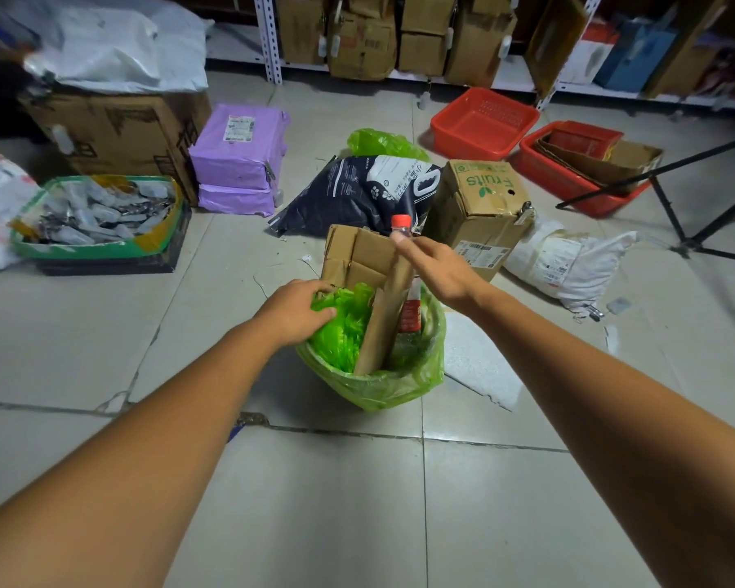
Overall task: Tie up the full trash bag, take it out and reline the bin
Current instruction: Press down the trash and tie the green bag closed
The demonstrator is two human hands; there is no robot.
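A small bin lined with a green trash bag (382, 388) stands on the tiled floor at the centre. Out of it stick a folded cardboard piece (366, 256) and a red-capped plastic bottle (401, 224). Crumpled green plastic (340, 328) fills the bin's left side. My left hand (296, 309) rests on that crumpled plastic at the bin's left rim, fingers curled into it. My right hand (436, 271) hovers over the cardboard's top edge beside the bottle, fingers apart, touching or nearly touching the cardboard.
Behind the bin lie a dark printed bag (357, 193), a "Fruits" carton (480, 205) and another green bag (382, 144). Red baskets (482, 123) stand far right, purple parcels (236, 157) far left, a white foam sheet (480, 362) right of the bin, tripod legs (675, 214) at right.
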